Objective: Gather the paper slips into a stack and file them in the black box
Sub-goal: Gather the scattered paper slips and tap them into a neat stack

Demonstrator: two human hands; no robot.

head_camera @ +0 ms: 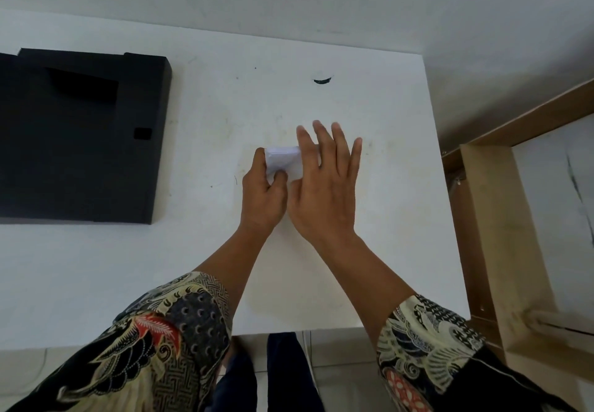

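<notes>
A small stack of white paper slips (283, 160) sits at the middle of the white table (369, 96). My left hand (263, 196) grips the stack from its left side, thumb on top. Pressed against the stack's right side is my right hand (324, 186), its fingers straight and spread, covering part of the paper. The black box (80, 141) lies flat at the table's left, well apart from both hands, with a recessed cut-out near its top.
A dark curved mark (322, 81) is on the table beyond the hands. A brown wooden frame (488, 218) stands just past the table's right edge. The table's near edge runs by my patterned sleeves.
</notes>
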